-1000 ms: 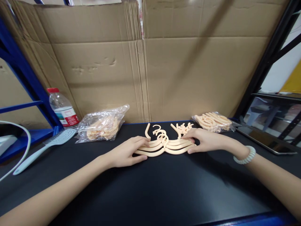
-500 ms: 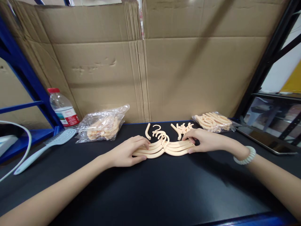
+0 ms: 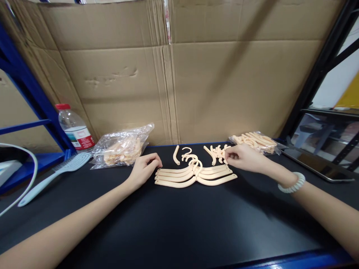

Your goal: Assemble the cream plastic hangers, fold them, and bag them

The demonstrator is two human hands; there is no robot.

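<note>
Several cream-coloured toy clothes hangers (image 3: 179,184) lie stacked in a fanned row on the black table, their hooks overlapping in the middle. My left hand (image 3: 143,169) rests just beyond their left ends, fingers curled together with nothing visible in them. Over at the right, my right hand (image 3: 244,157) has its fingertips pinched at the edge of a pile of small cream connecting pieces (image 3: 219,152). Whether a piece is between those fingertips is hidden. Behind the hangers lie a loose curved arm piece (image 3: 176,155), another arm piece (image 3: 209,155) and a loose hook (image 3: 187,150).
Clear plastic bags of cream parts lie at the back left (image 3: 122,147) and back right (image 3: 256,142). A red-capped bottle (image 3: 75,129) and a pale blue hairbrush (image 3: 56,179) are at the left. A dark flat tablet-like device (image 3: 316,166) lies right. Cardboard (image 3: 120,82) walls the back.
Both hands have come off the hangers. My left hand drew back to the left; my right hand moved up and right to the small pieces. The hanger stack stays in place.
</note>
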